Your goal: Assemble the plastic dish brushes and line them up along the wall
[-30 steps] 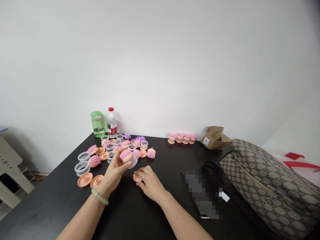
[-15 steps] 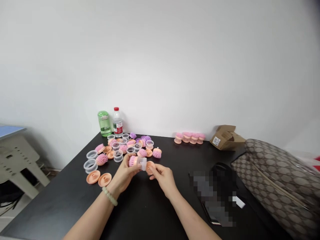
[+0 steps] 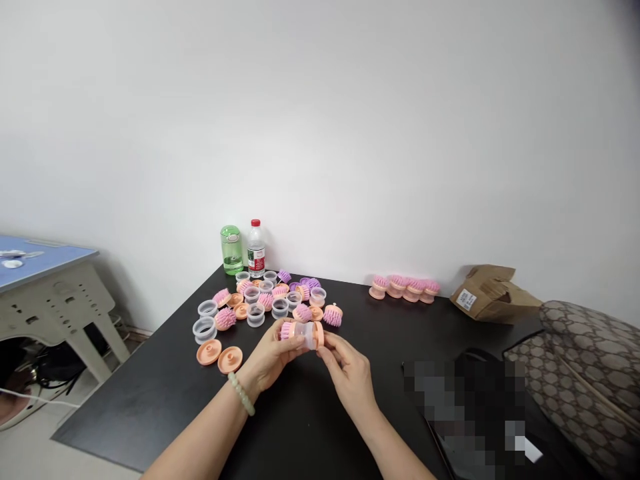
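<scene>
Though four pink-orange plastic brushes [image 3: 413,291] seemed assembled, loose clear rings [image 3: 256,319] were left. A clear-ringed pink brush [image 3: 299,331] was grasped by left fingers [image 3: 289,345], an orange disc [image 3: 320,335] by right fingers [image 3: 336,342].

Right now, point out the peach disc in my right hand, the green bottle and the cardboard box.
Peach disc [image 3: 321,334], head view: on its outer edge.
Green bottle [image 3: 232,253], head view: middle of its body.
Cardboard box [image 3: 493,303], head view: on its brown side.

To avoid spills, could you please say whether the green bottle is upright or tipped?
Upright: the green bottle stands, its liquid lying at the bottom.
</scene>
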Action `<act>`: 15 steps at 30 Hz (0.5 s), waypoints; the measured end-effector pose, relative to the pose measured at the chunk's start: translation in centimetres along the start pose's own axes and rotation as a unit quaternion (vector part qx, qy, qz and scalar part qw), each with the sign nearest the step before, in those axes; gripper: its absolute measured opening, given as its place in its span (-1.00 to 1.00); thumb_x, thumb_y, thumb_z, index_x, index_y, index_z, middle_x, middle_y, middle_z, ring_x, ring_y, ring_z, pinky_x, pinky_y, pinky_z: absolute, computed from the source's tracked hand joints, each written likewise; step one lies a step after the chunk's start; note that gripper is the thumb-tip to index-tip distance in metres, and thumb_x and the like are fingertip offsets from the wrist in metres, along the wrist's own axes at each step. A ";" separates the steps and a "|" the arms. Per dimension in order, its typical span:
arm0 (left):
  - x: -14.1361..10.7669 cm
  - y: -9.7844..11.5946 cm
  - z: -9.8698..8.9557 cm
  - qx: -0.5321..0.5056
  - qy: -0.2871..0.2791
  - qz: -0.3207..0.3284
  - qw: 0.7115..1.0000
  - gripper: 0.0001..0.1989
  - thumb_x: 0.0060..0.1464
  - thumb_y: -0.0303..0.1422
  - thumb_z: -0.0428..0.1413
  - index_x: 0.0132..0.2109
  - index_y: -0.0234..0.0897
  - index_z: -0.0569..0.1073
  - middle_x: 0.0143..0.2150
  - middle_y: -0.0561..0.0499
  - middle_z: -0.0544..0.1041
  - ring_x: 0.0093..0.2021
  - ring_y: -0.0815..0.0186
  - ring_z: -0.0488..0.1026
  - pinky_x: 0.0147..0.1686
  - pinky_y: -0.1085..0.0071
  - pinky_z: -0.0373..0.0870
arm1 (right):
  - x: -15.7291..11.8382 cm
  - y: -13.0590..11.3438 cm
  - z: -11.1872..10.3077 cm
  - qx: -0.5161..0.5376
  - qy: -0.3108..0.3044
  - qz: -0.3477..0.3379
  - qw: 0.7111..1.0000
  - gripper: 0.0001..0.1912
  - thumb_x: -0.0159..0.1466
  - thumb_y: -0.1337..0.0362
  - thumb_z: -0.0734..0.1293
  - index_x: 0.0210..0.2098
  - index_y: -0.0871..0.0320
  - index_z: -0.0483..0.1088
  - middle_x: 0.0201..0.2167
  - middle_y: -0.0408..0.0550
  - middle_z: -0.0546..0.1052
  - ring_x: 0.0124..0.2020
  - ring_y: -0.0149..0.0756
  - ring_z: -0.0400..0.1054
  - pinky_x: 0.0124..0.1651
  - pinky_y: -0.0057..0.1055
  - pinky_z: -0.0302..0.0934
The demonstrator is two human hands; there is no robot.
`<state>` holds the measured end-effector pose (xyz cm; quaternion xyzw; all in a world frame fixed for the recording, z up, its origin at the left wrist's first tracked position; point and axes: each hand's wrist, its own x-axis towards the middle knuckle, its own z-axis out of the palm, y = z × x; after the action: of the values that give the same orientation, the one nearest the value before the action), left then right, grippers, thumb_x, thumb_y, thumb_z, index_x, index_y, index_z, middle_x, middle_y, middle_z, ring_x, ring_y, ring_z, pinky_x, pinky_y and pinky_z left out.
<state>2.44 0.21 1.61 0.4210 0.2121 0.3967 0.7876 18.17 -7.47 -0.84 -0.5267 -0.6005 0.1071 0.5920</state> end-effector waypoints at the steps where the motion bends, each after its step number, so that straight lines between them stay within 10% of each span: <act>1: 0.0 0.1 0.0 0.000 -0.001 -0.004 1.000 -0.58 -0.18 -0.40 0.43 -0.15 -0.30 0.47 -0.16 -0.05 0.55 -0.14 0.23 0.52 -0.02 0.24 0.44 | 0.0 0.1 0.0 0.007 -0.001 0.002 1.000 -0.81 0.33 0.22 0.31 -0.15 0.08 0.55 -0.09 0.00 0.61 -0.12 -0.16 0.55 -0.13 -0.36 0.48; 15: -0.2 0.2 0.1 0.071 -0.006 -0.013 0.997 -0.58 -0.16 -0.37 0.42 -0.16 -0.29 0.43 -0.24 0.02 0.46 -0.25 0.36 0.40 -0.20 0.39 0.38 | 0.2 0.1 0.0 0.001 0.010 -0.003 1.000 -0.87 0.25 0.26 0.38 -0.20 0.08 0.42 -0.11 0.01 0.56 -0.26 -0.24 0.53 -0.16 -0.31 0.45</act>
<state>2.27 0.11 1.84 0.4756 0.2406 0.3681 0.7619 18.27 -7.30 -0.83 -0.5251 -0.5959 0.1008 0.5991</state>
